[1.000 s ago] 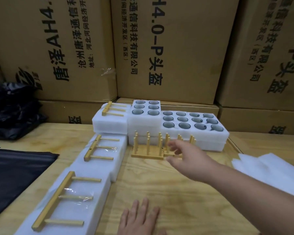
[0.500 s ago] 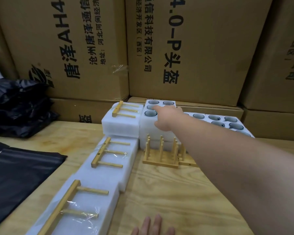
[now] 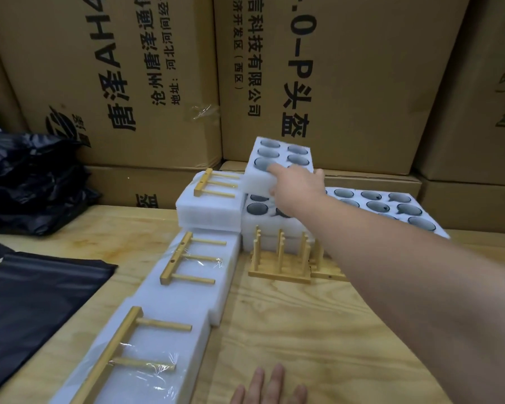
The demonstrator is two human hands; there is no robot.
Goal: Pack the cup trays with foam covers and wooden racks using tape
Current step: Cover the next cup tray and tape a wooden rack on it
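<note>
One arm outstretched, right hand (image 3: 296,182) gripping raised cup tray (image 3: 277,158).

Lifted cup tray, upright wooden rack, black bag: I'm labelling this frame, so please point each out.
Lifted cup tray (image 3: 257,182): head view, its near white foam side wall.
Upright wooden rack (image 3: 279,276): head view, its flat base strip.
Black bag (image 3: 35,295): head view, middle of the flat sheet on the table.

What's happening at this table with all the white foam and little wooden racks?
A person is packing cups. Their right hand grips a six-cup foam tray, tilted up above another tray, while the left hand rests flat on the wooden table. Three finished packs with racks taped on top lie in a row to the left; loose wooden racks stand ahead.
</note>
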